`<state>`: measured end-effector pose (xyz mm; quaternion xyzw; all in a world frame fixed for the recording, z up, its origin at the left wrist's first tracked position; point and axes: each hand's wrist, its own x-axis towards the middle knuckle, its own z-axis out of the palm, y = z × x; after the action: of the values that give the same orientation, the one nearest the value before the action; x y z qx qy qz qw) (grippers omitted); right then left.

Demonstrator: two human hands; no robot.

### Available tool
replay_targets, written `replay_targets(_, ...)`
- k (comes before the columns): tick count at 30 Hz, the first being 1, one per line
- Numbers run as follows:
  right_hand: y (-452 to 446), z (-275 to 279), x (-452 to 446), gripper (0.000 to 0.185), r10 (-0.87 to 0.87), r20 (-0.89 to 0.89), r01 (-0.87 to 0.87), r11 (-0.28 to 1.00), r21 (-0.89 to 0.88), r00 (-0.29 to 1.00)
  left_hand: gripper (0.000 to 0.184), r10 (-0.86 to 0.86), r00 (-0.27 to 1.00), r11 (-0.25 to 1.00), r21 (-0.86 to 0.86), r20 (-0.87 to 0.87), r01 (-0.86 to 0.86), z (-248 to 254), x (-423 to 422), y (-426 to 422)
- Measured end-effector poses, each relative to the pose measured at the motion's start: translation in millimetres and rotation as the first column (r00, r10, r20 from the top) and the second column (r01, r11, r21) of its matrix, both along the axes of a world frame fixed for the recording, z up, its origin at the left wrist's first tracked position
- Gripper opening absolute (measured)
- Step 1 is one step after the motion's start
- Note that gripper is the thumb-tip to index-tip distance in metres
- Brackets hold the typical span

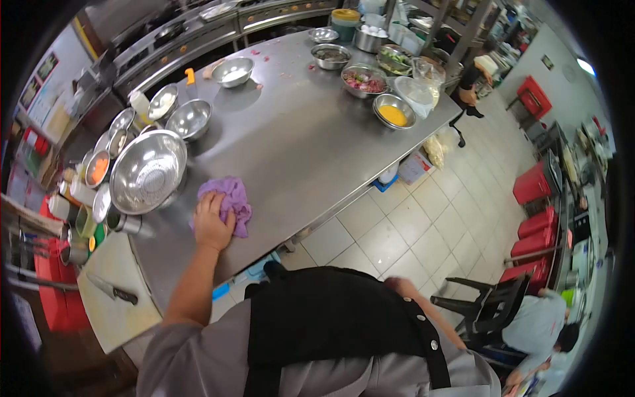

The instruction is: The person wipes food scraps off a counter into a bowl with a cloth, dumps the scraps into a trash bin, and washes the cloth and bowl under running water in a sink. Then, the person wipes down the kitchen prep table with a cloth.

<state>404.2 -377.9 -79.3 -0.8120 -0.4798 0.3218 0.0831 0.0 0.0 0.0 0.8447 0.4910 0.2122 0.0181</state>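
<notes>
My left hand (213,223) presses down on a crumpled purple cloth (233,198), its fingers curled over the near side of it on the steel table (278,152). Just left of the cloth sits a large steel colander (151,173), tilted toward me. A smaller steel bowl (189,120) stands behind the colander. My right hand (401,286) hangs beside my apron on the right, away from the table. It is blurred and partly hidden, so its fingers do not show clearly.
A knife (114,290) lies on a cutting board (119,317) at the left. Bowls of beaten egg (393,116), chopped red onion (365,81) and greens (395,61) line the far right end. An orange-handled tool (190,76) lies near the back edge. People work at right.
</notes>
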Motion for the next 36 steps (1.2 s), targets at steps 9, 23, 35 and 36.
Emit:
replay_targets(9, 196, 139, 110, 0.012, 0.168, -0.063, -0.100, 0.803, 0.588, 0.984, 0.044, 0.057, 0.998, 0.996, 0.064, -0.012, -0.056, -2, 33, -17)
replay_targets(23, 371, 169, 121, 0.007, 0.329, 0.348, -0.478, 0.630, 0.612, 0.878, 0.041, 0.248, 0.964, 0.959, 0.116, 0.092, -0.258, -4, 32, -13)
replay_targets(35, 501, 133, 216, 0.030, 0.158, 0.720, -0.491, 0.825, 0.280, 0.675, 0.039, 0.611, 0.787, 0.774, 0.141, 0.087, -0.617, -14, 62, -79)
replay_targets(36, 507, 133, 219, 0.028, 0.198, 0.706, -0.493, 0.836, 0.241, 0.680, 0.039, 0.622, 0.780, 0.766, 0.154, 0.067, -0.624, -13, 65, -78)
